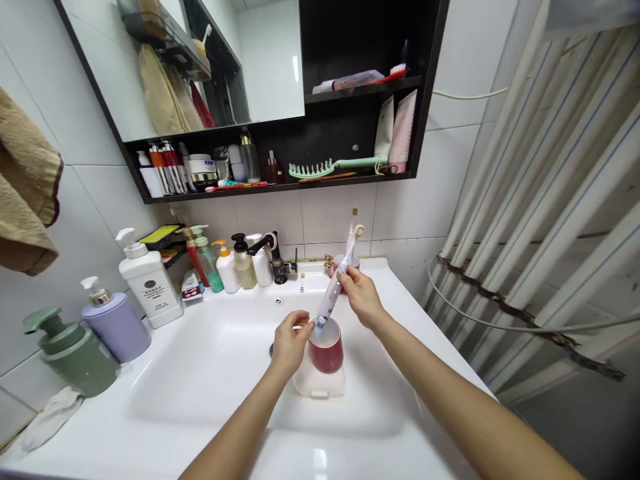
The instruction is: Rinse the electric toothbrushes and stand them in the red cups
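Note:
My right hand (361,293) is closed around the shaft of a pink and white electric toothbrush (336,280), held tilted with its brush head up and its lower end over a red cup (326,347). My left hand (291,341) pinches the bottom end of the toothbrush beside the cup's rim. The red cup stands on a white holder (320,385) inside the white sink (210,373).
A black faucet (274,257) stands at the back of the sink. Pump bottles line the left counter: green (75,350), lavender (116,320), white (149,280), and several smaller ones. A dark shelf (280,187) with toiletries and a comb hangs above. Pipes run along the right wall.

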Demonstrator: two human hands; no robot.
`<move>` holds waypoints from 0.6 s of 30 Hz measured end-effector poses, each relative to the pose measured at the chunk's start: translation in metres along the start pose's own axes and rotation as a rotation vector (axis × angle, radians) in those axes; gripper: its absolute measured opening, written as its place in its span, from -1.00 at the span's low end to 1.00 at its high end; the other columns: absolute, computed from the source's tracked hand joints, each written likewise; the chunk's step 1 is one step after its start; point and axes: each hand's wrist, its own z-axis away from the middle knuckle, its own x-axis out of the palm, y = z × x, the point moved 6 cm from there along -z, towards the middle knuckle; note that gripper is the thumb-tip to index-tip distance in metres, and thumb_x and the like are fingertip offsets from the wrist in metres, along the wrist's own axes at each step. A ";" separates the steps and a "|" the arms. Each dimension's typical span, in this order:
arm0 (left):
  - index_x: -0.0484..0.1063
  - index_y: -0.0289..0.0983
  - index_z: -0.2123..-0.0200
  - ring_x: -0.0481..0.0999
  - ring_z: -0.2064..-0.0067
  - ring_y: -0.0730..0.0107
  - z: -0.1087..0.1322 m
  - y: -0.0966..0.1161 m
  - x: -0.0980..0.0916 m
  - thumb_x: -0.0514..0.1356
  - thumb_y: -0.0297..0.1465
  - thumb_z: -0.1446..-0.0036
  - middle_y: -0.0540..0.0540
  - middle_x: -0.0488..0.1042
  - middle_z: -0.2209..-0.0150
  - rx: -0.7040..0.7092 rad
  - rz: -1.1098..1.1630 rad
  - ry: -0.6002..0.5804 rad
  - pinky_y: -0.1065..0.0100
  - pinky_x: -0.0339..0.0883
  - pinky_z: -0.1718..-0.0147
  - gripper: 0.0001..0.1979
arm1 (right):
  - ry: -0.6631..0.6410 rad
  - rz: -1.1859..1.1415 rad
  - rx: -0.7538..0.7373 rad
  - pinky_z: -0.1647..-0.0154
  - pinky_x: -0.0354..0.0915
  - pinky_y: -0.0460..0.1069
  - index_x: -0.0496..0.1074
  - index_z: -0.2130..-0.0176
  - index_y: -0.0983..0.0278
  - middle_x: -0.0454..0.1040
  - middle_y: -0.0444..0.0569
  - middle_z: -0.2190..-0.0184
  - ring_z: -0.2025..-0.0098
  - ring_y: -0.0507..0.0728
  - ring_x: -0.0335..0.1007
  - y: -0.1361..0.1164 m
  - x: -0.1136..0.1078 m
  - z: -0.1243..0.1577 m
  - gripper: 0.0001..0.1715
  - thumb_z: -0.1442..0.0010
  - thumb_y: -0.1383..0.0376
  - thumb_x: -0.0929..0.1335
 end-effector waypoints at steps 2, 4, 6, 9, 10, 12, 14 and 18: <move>0.28 -0.28 0.41 0.27 0.29 0.39 0.003 -0.002 0.000 0.05 -0.42 0.19 -0.09 0.32 0.37 0.126 -0.277 -0.032 0.35 0.13 0.30 -0.83 | -0.004 0.046 -0.010 0.46 0.15 -0.09 0.28 0.31 0.29 0.36 -0.09 0.49 0.46 0.01 0.20 0.009 0.004 -0.012 -0.63 0.16 0.16 0.23; 0.29 -0.26 0.39 0.24 0.25 0.36 0.007 -0.007 0.012 0.06 -0.47 0.22 -0.08 0.32 0.33 0.228 -0.521 -0.160 0.33 0.09 0.25 -0.80 | -0.021 0.096 0.000 0.49 0.14 -0.09 0.32 0.38 0.31 0.35 -0.11 0.56 0.50 0.01 0.19 0.025 0.007 -0.018 -0.67 0.18 0.18 0.24; 0.30 -0.27 0.38 0.22 0.23 0.32 0.010 -0.014 0.026 0.06 -0.49 0.23 -0.08 0.31 0.31 0.268 -0.722 -0.286 0.31 0.08 0.24 -0.77 | -0.046 0.140 0.014 0.53 0.13 -0.09 0.34 0.45 0.32 0.33 -0.14 0.62 0.55 -0.01 0.17 0.041 0.010 -0.019 -0.71 0.19 0.18 0.24; 0.32 -0.30 0.42 0.22 0.23 0.29 0.009 -0.022 0.039 0.03 -0.49 0.20 -0.11 0.32 0.34 0.265 -0.914 -0.395 0.31 0.09 0.28 -0.81 | -0.077 0.191 0.025 0.58 0.09 -0.11 0.34 0.52 0.33 0.30 -0.17 0.67 0.61 -0.03 0.13 0.057 0.015 -0.013 -0.76 0.19 0.20 0.24; 0.33 -0.31 0.43 0.22 0.24 0.29 0.009 -0.023 0.040 0.01 -0.50 0.19 -0.12 0.32 0.36 0.268 -0.944 -0.409 0.32 0.09 0.30 -0.82 | -0.084 0.203 0.026 0.59 0.09 -0.11 0.33 0.54 0.33 0.29 -0.18 0.68 0.62 -0.04 0.12 0.059 0.017 -0.011 -0.77 0.19 0.20 0.24; 0.33 -0.31 0.44 0.22 0.25 0.29 0.008 -0.021 0.042 -0.01 -0.51 0.18 -0.12 0.32 0.37 0.284 -0.967 -0.422 0.34 0.10 0.32 -0.82 | -0.094 0.219 0.024 0.59 0.08 -0.12 0.33 0.56 0.34 0.27 -0.19 0.69 0.62 -0.04 0.11 0.060 0.019 -0.006 -0.78 0.19 0.22 0.25; 0.33 -0.31 0.45 0.23 0.26 0.29 0.009 -0.014 0.044 -0.01 -0.52 0.19 -0.12 0.32 0.38 0.308 -0.962 -0.435 0.34 0.10 0.34 -0.82 | -0.097 0.222 0.019 0.59 0.08 -0.12 0.33 0.57 0.34 0.27 -0.19 0.70 0.62 -0.04 0.11 0.055 0.017 -0.003 -0.79 0.19 0.22 0.25; 0.34 -0.29 0.47 0.22 0.25 0.27 0.006 0.013 0.060 0.01 -0.51 0.20 -0.12 0.32 0.38 0.374 -0.879 -0.468 0.34 0.09 0.34 -0.84 | -0.068 0.204 -0.008 0.57 0.09 -0.11 0.33 0.51 0.33 0.30 -0.17 0.66 0.59 -0.02 0.14 0.031 -0.003 -0.003 -0.76 0.16 0.21 0.23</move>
